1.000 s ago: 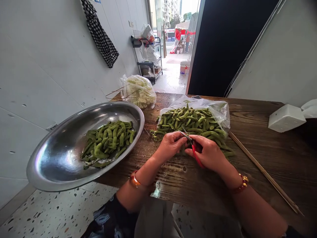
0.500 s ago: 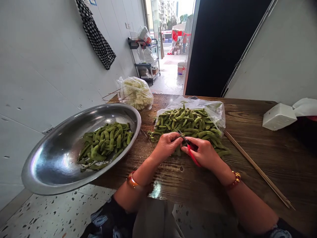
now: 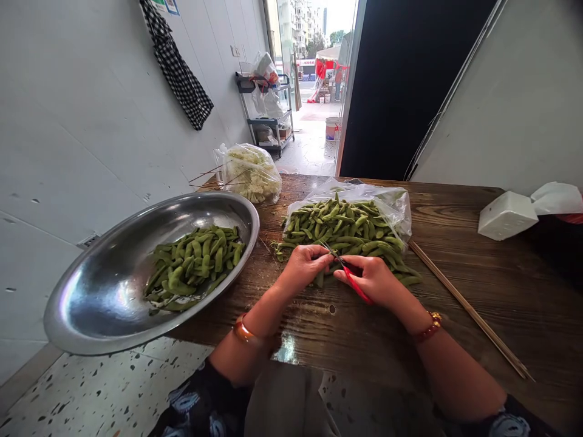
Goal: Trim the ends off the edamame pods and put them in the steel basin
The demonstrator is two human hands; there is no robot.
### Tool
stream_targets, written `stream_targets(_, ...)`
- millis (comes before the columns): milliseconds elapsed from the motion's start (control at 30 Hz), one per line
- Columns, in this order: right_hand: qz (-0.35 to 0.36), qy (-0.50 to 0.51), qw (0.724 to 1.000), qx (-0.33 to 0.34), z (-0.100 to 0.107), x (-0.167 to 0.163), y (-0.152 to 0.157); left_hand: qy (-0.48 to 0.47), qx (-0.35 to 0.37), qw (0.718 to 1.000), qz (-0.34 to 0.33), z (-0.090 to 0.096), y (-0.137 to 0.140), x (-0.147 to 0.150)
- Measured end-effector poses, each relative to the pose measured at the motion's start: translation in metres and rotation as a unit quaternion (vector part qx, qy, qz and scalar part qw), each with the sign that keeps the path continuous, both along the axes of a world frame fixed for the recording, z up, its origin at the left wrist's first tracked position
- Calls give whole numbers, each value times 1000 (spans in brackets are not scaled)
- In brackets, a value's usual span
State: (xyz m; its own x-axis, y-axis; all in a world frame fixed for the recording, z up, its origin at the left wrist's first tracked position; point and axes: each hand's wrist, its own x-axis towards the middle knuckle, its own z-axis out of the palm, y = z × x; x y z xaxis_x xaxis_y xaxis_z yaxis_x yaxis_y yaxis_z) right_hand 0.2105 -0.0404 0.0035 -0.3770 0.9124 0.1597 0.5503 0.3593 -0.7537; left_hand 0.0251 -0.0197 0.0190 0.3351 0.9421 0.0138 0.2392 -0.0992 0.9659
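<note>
My right hand (image 3: 371,278) is closed round a pair of red-handled scissors (image 3: 355,285), whose blades point up and left toward my other hand. Pinched fingers on my left hand (image 3: 306,267) hold what looks like a green edamame pod, mostly hidden by the fingers and blades. Just beyond both hands lies a heap of edamame pods (image 3: 350,220), partly inside a clear plastic bag (image 3: 395,205). To the left, a wide steel bowl (image 3: 98,303) rests tilted at the table edge, with more edamame pods (image 3: 194,264) gathered in its right side.
Thin wooden skewers (image 3: 471,309) lie slantwise on the wooden table (image 3: 455,212) at right. A white tissue box (image 3: 507,215) stands at the far right edge. A bag of cauliflower (image 3: 252,173) sits at the back left. Beyond the table are a cart (image 3: 268,121) and a doorway.
The scissors have shifted slightly, and their blades look a little further apart. Both hands stay close together in nearly the same place; the whole view has moved slightly.
</note>
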Motion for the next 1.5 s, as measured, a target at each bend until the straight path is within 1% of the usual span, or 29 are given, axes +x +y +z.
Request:
stream_targets(200,13,10,999,-34,0,3,0,11,11,1000,-7,-1,2,-2)
stream_targets(400,11,-10,999,-44,4,3,0,17,20,1000,-9,-1,1,-2)
stream_targets(500,-4,-22,999,-32,6,1,-2,18,23,1000,-1,0,-1,-1)
stream_targets(700,-38,-42,998,10,7,-2,-5,5,19,1000,-23,-4,-1,0)
stream_targets(800,-40,-37,998,16,6,-2,-4,-2,8,1000,-24,-5,0,0)
stream_targets(867,-35,-25,999,8,5,-1,-3,-16,-5,1000,-23,-5,0,0)
stream_targets(967,-35,18,999,-11,4,0,-1,-69,-39,997,-12,-5,2,-1)
stream_targets(1067,-54,72,996,-25,3,1,1,-177,-83,980,23,-6,4,-3)
stream_targets(1167,-68,107,991,-40,3,2,1,-307,-111,943,62,-5,7,-7)
stream_targets(1233,-71,107,991,-43,3,2,0,-367,-126,918,81,-3,9,-9)
stream_targets(1300,-75,88,993,-38,3,1,-1,-401,-140,901,91,-1,9,-10)
stream_targets(1367,-78,65,994,-30,3,0,-3,-420,-154,890,91,0,9,-10)
stream_targets(1500,-73,35,997,-13,2,-2,-5,-434,-180,879,81,-1,7,-7)
